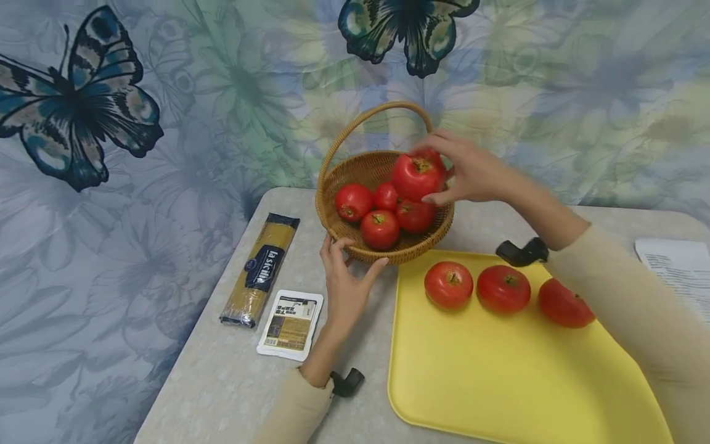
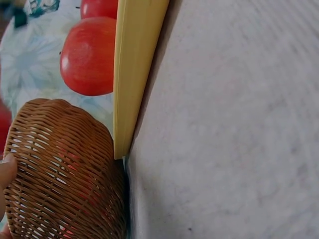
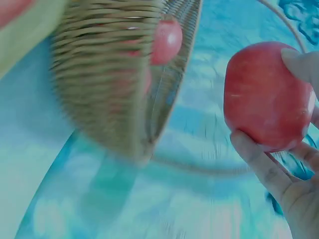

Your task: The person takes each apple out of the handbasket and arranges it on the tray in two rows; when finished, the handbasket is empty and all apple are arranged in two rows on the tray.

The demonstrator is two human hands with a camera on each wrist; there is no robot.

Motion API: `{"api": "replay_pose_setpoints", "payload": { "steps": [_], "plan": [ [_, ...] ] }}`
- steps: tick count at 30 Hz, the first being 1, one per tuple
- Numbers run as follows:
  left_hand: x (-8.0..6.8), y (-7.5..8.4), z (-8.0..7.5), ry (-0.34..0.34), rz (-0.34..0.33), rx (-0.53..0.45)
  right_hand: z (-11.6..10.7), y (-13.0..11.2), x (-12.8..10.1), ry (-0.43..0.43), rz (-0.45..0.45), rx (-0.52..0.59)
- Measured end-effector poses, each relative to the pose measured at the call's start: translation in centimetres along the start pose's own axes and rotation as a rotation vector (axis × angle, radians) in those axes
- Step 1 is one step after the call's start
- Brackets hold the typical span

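Observation:
My right hand grips a large red tomato over the right side of a wicker basket. In the right wrist view, the fingers and thumb wrap around that tomato, apart from the basket. Several more tomatoes lie inside the basket, partly covered by the held one. At the basket's front left, my left hand holds the rim with fingers and thumb. The left wrist view shows only some fingertips on the woven basket.
Three tomatoes sit along the far edge of a yellow tray, right of the basket. A pasta pack and a white flat package lie to the left. Printed paper rests at far right. A tall handle arches over the basket.

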State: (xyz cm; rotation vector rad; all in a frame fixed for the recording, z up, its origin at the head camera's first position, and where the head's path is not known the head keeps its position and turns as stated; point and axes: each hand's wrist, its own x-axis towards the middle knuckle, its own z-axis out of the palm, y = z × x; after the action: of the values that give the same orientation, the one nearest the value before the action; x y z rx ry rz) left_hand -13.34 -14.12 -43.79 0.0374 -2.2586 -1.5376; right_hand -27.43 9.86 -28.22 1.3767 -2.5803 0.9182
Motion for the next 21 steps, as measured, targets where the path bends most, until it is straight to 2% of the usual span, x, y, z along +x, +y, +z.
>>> {"api": "replay_pose_setpoints", "payload": {
  "steps": [4,6,10,14,17,21],
  "plan": [
    [0.1,-0.1,0.3,0.005,0.006,-0.011,-2.0,0.1,-7.6,0.045,0.043,-0.051],
    [0.1,-0.1,0.3,0.005,0.010,-0.015,-2.6,0.4,-11.8,0.066,0.098,-0.088],
    [0.1,-0.4,0.1,0.016,0.002,-0.021,-2.9,1.5,-19.8,0.111,0.271,-0.144],
    [0.1,0.0,0.2,0.013,-0.015,-0.020,-2.7,2.5,-27.3,0.143,0.498,-0.225],
    [0.1,1.2,0.3,0.002,-0.023,-0.027,-2.3,3.0,-32.2,0.165,0.631,-0.215],
    [-0.2,3.0,0.3,-0.009,-0.018,-0.042,-1.2,3.3,-36.5,0.196,0.675,-0.147]
  ]
}}
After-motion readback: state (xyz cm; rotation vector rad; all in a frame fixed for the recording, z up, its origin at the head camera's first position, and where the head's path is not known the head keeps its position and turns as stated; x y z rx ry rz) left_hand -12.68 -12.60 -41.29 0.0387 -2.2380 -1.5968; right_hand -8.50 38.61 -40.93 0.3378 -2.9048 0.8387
